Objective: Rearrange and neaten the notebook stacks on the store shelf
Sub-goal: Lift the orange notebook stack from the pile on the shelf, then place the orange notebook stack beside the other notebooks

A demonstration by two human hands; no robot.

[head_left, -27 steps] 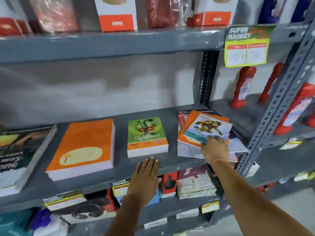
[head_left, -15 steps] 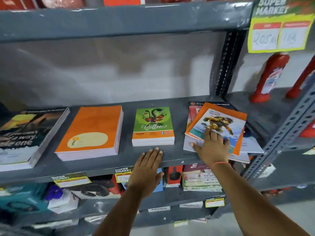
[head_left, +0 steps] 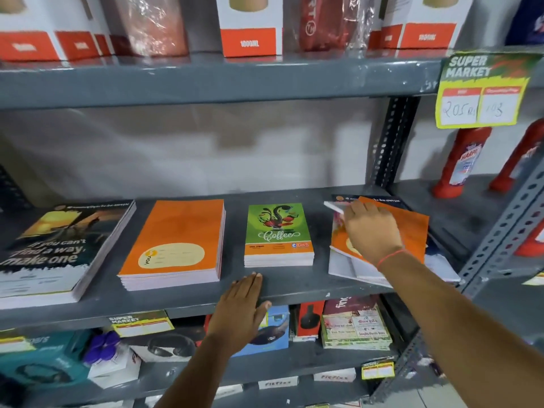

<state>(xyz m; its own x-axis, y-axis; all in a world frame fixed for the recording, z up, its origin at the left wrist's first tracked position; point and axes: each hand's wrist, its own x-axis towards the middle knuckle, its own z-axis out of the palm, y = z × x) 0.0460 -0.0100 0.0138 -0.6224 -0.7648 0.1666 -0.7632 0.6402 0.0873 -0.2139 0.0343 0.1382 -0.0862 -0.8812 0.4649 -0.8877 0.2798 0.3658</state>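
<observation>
While our left hand (head_left: 241,313) lies flat and open on the shelf (head_left: 294,282), our right hand (head_left: 371,231) presses open-fingered on the messy notebook pile (head_left: 412,228).

1. The shelf (head_left: 294,285) is grey painted metal, fairly matt, with scuffs and pale specks on its top.
2. The perforated upright (head_left: 391,142) is dark metal.
3. The green notebook stack (head_left: 278,231) has a glossy printed card cover over white paper pages.
4. The orange notebook stack (head_left: 179,237) looks smooth, with a slight sheen.
5. The red bottles (head_left: 465,160) are glossy plastic.
6. The wrapped packs (head_left: 153,25) above are covered in shiny, crinkled plastic film.
</observation>
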